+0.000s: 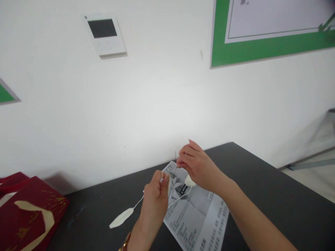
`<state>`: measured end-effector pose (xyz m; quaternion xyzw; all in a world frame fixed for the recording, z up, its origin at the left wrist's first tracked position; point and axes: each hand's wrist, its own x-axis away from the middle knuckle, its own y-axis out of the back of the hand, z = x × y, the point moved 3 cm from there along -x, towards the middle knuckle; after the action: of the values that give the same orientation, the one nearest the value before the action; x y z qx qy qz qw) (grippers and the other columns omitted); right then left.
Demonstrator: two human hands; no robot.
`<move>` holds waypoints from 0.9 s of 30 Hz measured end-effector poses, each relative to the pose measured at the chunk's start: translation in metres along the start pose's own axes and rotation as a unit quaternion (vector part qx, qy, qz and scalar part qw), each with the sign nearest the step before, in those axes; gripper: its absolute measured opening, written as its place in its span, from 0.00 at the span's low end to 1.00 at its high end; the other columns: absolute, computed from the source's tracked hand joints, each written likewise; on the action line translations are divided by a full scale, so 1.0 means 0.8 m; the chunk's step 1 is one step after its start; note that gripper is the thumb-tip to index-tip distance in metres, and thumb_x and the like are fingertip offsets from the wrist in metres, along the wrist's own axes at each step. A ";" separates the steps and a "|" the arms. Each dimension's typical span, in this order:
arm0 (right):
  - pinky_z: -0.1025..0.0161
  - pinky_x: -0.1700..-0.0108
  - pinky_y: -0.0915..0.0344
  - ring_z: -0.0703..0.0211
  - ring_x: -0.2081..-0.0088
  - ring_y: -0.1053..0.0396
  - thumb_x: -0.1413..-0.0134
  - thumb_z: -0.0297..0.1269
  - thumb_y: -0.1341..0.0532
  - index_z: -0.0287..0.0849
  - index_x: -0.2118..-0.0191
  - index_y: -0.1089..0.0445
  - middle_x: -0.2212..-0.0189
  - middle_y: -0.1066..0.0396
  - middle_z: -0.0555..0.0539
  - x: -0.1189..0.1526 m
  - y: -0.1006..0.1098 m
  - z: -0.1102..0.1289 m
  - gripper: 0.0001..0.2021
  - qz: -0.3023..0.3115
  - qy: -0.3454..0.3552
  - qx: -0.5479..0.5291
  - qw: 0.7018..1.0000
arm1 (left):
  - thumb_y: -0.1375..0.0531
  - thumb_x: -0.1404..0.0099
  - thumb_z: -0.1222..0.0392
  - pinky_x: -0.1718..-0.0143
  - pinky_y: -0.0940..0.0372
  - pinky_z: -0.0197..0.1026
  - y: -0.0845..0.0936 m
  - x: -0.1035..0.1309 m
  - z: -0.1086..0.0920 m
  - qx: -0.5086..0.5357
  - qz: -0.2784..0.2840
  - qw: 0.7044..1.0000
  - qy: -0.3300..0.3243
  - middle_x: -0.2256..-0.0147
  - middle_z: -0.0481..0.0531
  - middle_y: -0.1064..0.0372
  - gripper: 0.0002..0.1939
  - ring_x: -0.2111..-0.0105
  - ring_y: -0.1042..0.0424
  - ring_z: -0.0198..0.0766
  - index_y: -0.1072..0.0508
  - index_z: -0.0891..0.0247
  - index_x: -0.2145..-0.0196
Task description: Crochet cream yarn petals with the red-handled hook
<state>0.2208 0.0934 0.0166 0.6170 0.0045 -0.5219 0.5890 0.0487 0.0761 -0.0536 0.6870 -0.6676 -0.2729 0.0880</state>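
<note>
white cord (pixel 138 202) in left grip (pixel 155 194)

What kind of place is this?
Maybe an office or classroom, but I can't be sure: a white screen panel and a green-bordered poster are on the wall behind a black table.

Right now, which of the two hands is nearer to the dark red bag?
Left. The left hand is to the right of the dark red bag, with the table between them; the right hand is farther right, by the printed sheet.
</note>
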 end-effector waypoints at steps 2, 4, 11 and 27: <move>0.49 0.35 0.53 0.58 0.60 0.35 0.43 0.22 0.40 0.40 0.69 0.28 0.68 0.31 0.48 -0.001 -0.001 -0.002 0.08 -0.004 -0.005 -0.022 1.000 | 0.44 0.30 0.53 0.79 0.40 0.37 -0.001 0.001 -0.005 -0.005 0.003 1.000 -0.021 0.78 0.41 0.38 0.13 0.82 0.39 0.30 0.31 0.64 0.69; 0.49 0.36 0.52 0.57 0.61 0.35 0.43 0.23 0.39 0.41 0.70 0.28 0.69 0.31 0.49 -0.001 0.001 -0.007 0.08 -0.013 -0.021 -0.051 0.998 | 0.44 0.31 0.53 0.80 0.47 0.36 0.000 0.001 -0.011 -0.006 -0.001 0.999 -0.033 0.82 0.38 0.45 0.15 0.83 0.44 0.31 0.35 0.61 0.73; 0.51 0.55 0.34 0.53 0.63 0.35 0.39 0.35 0.43 0.42 0.68 0.30 0.68 0.34 0.46 0.005 0.008 -0.053 0.08 -0.162 -0.218 -0.200 0.942 | 0.47 0.32 0.51 0.79 0.53 0.37 0.016 -0.002 -0.012 0.006 -0.051 0.998 -0.029 0.83 0.38 0.51 0.15 0.82 0.48 0.33 0.37 0.58 0.75; 0.67 0.78 0.32 0.64 0.76 0.34 0.57 0.46 0.29 0.40 0.60 0.28 0.74 0.33 0.52 0.011 -0.092 0.051 0.20 -0.051 -0.313 -0.630 0.709 | 0.45 0.33 0.43 0.86 0.53 0.33 0.032 -0.008 0.005 0.176 -0.188 0.964 0.062 0.86 0.35 0.51 0.17 0.87 0.49 0.30 0.35 0.59 0.71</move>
<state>0.1529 0.0804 -0.0324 -0.0969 0.1792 -0.5905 0.7809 0.0249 0.0807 -0.0432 0.8203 -0.5575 -0.1190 -0.0458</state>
